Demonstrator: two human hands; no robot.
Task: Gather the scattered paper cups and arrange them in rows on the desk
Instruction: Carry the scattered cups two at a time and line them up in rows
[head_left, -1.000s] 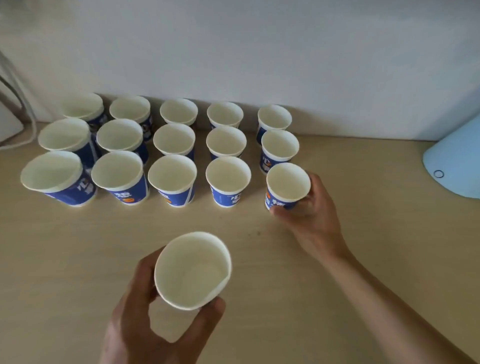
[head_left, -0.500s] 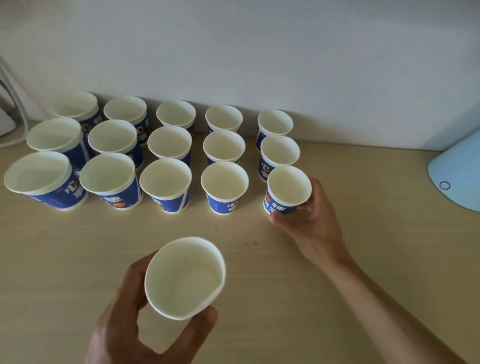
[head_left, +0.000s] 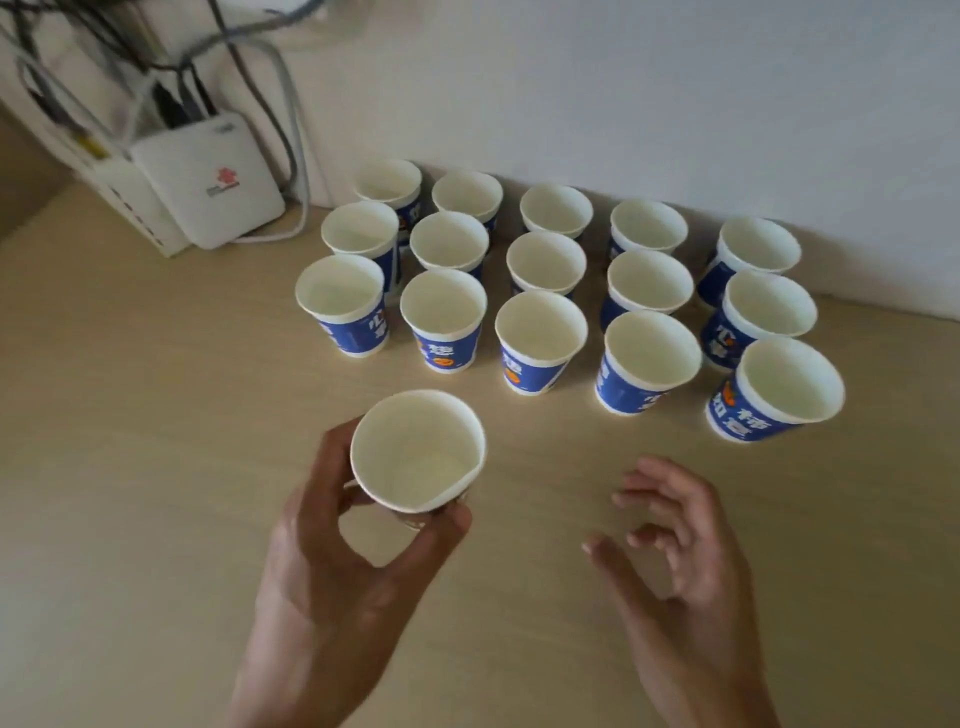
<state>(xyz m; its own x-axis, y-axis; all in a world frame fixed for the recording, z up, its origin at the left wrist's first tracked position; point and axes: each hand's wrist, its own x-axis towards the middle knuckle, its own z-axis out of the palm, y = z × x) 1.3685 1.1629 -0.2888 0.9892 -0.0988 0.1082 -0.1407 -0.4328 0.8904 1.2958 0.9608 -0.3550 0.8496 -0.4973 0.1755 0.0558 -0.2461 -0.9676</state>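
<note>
At lower centre of the frame, the left hand (head_left: 337, 571) grips a paper cup (head_left: 418, 452) low on its wall, the right hand (head_left: 675, 561) beside it loosely curled and empty; best set it upright, unsqueezed, starting a fourth line before the rows of cups (head_left: 545, 262) on the desk (head_left: 130, 415).

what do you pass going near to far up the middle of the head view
left hand → held cup → front row of cups → middle row of cups → back row of cups → wall
</note>
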